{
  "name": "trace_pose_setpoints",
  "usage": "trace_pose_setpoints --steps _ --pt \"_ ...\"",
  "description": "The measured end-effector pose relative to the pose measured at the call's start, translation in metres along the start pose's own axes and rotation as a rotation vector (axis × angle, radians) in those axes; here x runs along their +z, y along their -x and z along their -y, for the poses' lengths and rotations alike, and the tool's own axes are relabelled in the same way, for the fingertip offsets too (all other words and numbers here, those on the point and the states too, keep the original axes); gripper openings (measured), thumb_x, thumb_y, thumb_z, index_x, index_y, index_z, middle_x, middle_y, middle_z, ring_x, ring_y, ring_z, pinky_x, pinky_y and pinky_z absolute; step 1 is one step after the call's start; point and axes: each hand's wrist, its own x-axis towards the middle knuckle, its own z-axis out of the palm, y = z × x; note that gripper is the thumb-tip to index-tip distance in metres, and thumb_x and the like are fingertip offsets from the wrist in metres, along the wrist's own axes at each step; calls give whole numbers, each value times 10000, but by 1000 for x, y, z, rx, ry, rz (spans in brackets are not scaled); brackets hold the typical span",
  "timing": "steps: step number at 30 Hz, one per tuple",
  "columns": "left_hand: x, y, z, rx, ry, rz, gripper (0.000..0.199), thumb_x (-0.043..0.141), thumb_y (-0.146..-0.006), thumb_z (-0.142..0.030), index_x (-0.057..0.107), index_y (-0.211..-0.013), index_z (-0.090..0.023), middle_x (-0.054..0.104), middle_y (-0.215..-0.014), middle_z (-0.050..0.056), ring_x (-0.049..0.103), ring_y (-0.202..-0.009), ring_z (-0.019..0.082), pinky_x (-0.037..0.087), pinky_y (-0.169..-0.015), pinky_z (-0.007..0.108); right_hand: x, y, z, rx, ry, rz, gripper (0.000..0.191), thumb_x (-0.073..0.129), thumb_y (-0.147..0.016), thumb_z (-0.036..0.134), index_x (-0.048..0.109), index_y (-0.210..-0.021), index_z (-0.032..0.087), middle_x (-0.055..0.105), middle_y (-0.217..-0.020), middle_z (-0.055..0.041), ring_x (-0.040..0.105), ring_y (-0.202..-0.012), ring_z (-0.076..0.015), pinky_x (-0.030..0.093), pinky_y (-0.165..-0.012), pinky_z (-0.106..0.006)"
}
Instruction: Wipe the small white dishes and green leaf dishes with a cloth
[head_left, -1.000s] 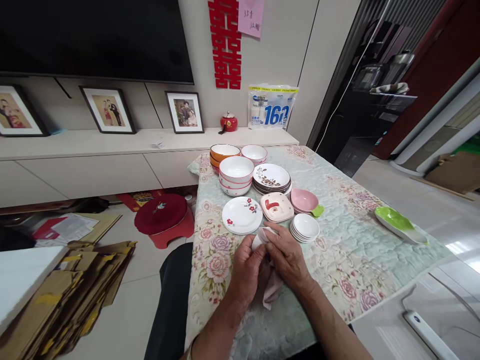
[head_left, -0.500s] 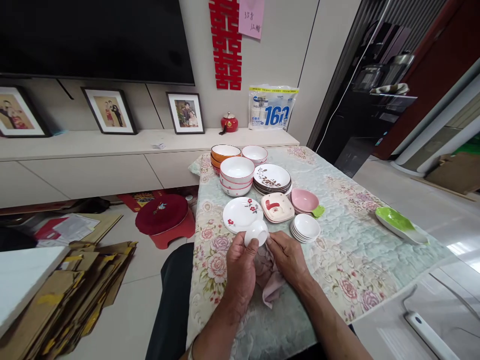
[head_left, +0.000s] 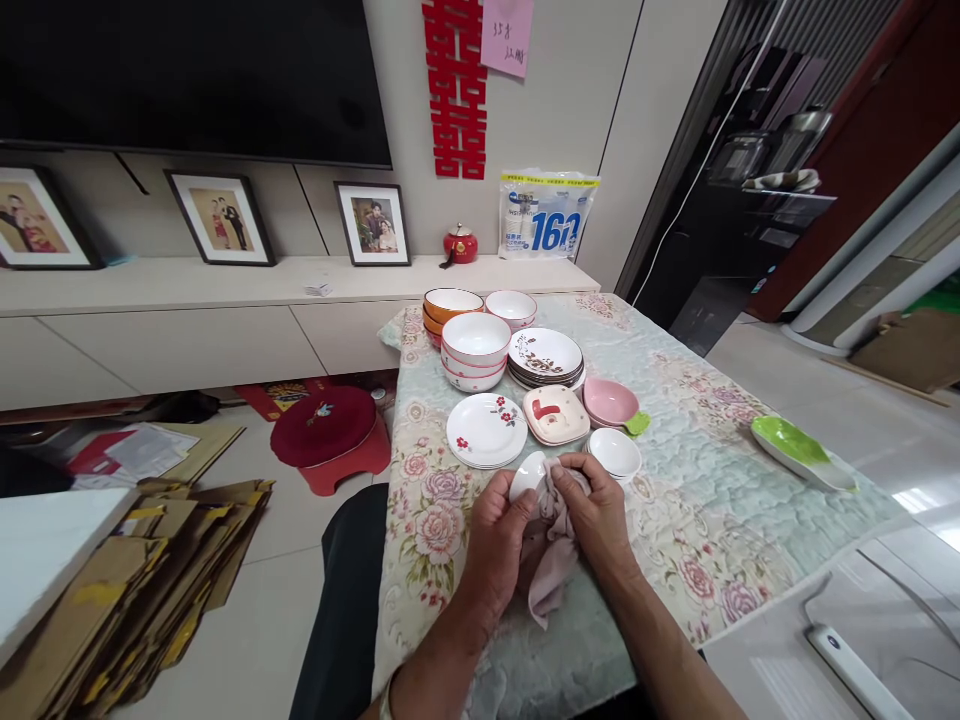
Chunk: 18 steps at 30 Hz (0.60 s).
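A small white dish (head_left: 527, 476) is gripped at its left side by my left hand (head_left: 501, 530), thumb on the near face. My right hand (head_left: 598, 510) is closed on a dusty-pink cloth (head_left: 553, 570), pressing it against the dish's right edge; the cloth's loose end hangs below. Just beyond my hands lie white plates with red flowers (head_left: 486, 430) and a stack of small white dishes (head_left: 615, 453), partly hidden by my right hand. Square dishes with a red pattern (head_left: 556, 414) and pink bowls (head_left: 610, 400) stand behind these.
Stacked white bowls (head_left: 475, 340), orange bowls (head_left: 453, 302) and brown-flowered plates (head_left: 545, 352) stand farther back on the floral tablecloth (head_left: 705, 480). A green leaf-shaped dish (head_left: 799, 445) lies at the right. A red stool (head_left: 326, 430) and flattened cardboard (head_left: 157, 590) are on the floor left.
The dish has turned and shifted slightly right and lower. My right hand has brought the cloth up onto its edge, now covering part of the dish.
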Motion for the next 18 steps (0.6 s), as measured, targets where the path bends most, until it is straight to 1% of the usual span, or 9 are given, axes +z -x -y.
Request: trace_pose_setpoints --steps 2,4,5,8,9,10,12,15,18 --pt "-3 0 1 30 -135 33 225 732 -745 -318 701 -910 -169 676 -752 16 583 -704 168 470 -675 275 -1 -1 -1 86 -72 -7 247 684 -827 436 680 -853 190 669 -751 -9 573 -673 -169 460 -628 -282" --pt "-4 0 2 46 -239 63 178 709 -761 -310 685 -878 -177 653 -727 2 557 -693 161 457 -662 264 -1 0 1 81 -86 -11 233 680 -834 427 675 -844 194 652 -722 0 560 -645 -162 457 -613 -280" --pt "-4 0 1 48 -270 61 156 696 -770 -304 673 -861 -180 637 -710 -6 542 -680 155 448 -648 259 -1 1 3 26 -63 -1 211 685 -834 408 679 -832 197 649 -727 0 566 -662 -164 461 -635 -285" --pt "-3 -1 -1 40 -274 27 127 663 -797 -302 638 -834 -183 602 -705 -18 511 -663 141 428 -623 249 1 3 9 -238 23 88 118 697 -827 325 702 -801 210 655 -791 -15 598 -775 -183 467 -737 -303" --pt "-3 -1 -1 38 -262 21 133 659 -806 -308 633 -832 -180 599 -715 -17 510 -670 140 427 -626 248 2 4 11 -292 34 113 102 695 -827 309 707 -797 212 657 -810 -20 603 -799 -187 466 -755 -307" --pt "-3 -1 -1 36 -249 23 140 660 -811 -313 633 -833 -177 599 -723 -15 511 -677 140 429 -632 248 2 4 11 -306 35 119 99 693 -829 306 707 -798 213 657 -817 -21 603 -805 -188 466 -758 -307" --pt "-3 0 -1 22 -208 50 153 673 -814 -312 644 -868 -172 618 -749 -6 523 -700 141 439 -656 252 2 4 10 -224 14 78 127 684 -840 335 698 -814 211 650 -797 -14 592 -774 -179 464 -729 -296" --pt "-3 1 0 -13 -56 111 202 713 -796 -302 663 -943 -172 646 -763 0 549 -698 138 451 -670 257 1 1 5 0 -92 -10 238 666 -849 434 669 -814 199 612 -710 10 540 -668 -152 447 -629 -268" --pt "3 2 -3 -25 178 135 244 763 -752 -303 670 -937 -174 667 -756 0 581 -683 139 467 -678 265 2 -1 4 166 -271 -2 321 678 -821 509 650 -804 190 602 -675 17 516 -612 -137 436 -562 -249"
